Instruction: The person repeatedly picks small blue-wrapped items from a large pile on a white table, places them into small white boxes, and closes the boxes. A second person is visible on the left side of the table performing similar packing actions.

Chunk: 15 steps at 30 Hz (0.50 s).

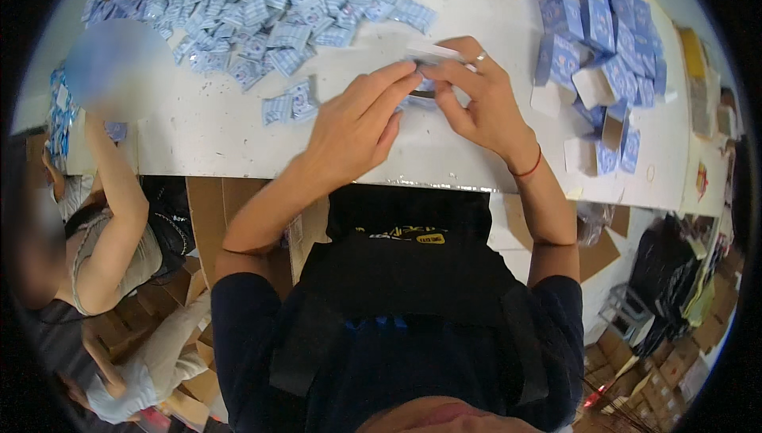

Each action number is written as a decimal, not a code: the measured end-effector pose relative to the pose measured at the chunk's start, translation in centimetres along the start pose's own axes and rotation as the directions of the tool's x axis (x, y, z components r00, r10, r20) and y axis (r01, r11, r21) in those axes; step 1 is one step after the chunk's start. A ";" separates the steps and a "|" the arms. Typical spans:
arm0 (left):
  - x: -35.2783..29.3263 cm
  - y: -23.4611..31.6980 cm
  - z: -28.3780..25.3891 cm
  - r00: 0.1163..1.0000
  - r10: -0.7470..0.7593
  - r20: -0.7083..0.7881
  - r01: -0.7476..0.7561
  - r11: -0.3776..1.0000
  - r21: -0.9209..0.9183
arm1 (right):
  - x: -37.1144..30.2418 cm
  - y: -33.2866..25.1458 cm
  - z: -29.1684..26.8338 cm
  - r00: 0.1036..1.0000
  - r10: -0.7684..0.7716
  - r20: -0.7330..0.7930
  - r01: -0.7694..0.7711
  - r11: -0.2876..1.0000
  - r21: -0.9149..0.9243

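Observation:
Both of my hands meet over the white table around a small light-coloured carton [438, 50], with a pale flap showing at its top. My right hand [484, 103] grips it from the right with thumb and fingers. From the left, the fingertips of my left hand [353, 119] press on it, fingers together. My fingers hide most of the carton and whatever is in it. Two small blue-and-white packets [290, 106] lie left of my left hand. Beyond them spreads a large heap of similar packets [270, 8].
Blue cartons [591, 24] pile up at the right of the table [468, 167], several with open white flaps. At the left, a co-worker's arm [119, 163] reaches the table. Cardboard boxes [218, 219] stand below the front edge, and a grey stool [623, 310] at lower right.

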<state>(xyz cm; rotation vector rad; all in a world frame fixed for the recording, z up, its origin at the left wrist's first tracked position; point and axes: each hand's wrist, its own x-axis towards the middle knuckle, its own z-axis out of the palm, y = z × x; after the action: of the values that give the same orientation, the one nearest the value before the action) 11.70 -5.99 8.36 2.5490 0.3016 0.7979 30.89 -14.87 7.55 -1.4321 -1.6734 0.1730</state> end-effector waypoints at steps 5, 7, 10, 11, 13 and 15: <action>1.5 0.7 -1.1 0.904 -0.025 0.427 -0.098 0.960 0.263 | -2.5 1.0 0.4 0.990 0.136 -0.046 -0.110 0.926 0.361; 2.7 0.4 -1.2 0.840 -0.009 0.543 -0.134 0.966 0.223 | -2.8 -0.2 -0.5 0.966 0.044 -0.255 0.018 0.972 0.233; 3.7 -0.1 -1.0 0.695 -0.059 0.717 -0.160 0.959 0.234 | -7.7 -3.5 -1.2 0.967 0.035 -0.251 0.026 0.971 0.237; 4.2 -0.1 -1.1 0.719 -0.025 0.695 -0.176 0.960 0.217 | -10.3 -4.6 -1.1 0.995 0.004 -0.104 0.024 0.962 0.271; 4.4 0.2 -2.2 0.766 -0.002 0.643 -0.152 0.971 0.183 | -13.4 -6.6 -0.1 0.899 0.098 0.428 -0.278 0.881 0.382; 4.4 0.4 -3.6 0.794 0.039 0.606 -0.167 0.973 0.157 | -19.2 -3.2 4.7 0.893 0.091 0.441 -0.212 0.949 0.234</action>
<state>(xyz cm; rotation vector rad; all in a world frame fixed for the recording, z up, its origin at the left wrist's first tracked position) 13.18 -3.63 13.28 2.8673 0.0311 -0.0532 23.91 -30.14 -3.39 -1.3734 -1.7881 0.8321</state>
